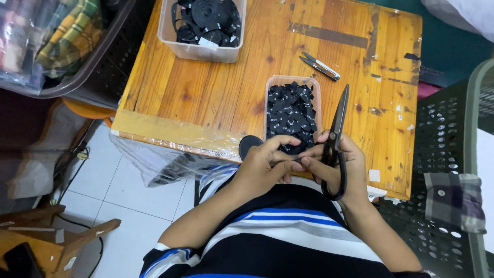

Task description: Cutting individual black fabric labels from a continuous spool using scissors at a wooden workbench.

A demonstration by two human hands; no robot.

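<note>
My right hand [339,167] grips large black scissors [337,134], their blades pointing up and away over the wooden table [206,87]. My left hand [265,162] meets it at the table's near edge, its fingers pinching a small black piece of tape between both hands. A black roll of tape [248,144] sits just behind my left hand. Right beyond the hands stands a clear plastic tub [291,110] filled with several cut black label pieces.
A larger clear tub of black tape coils [203,25] stands at the table's far edge. Small thread snips [320,66] lie near the far right. A green perforated basket [447,170] with plaid cloth sits at right; a bin of fabrics [56,41] at left.
</note>
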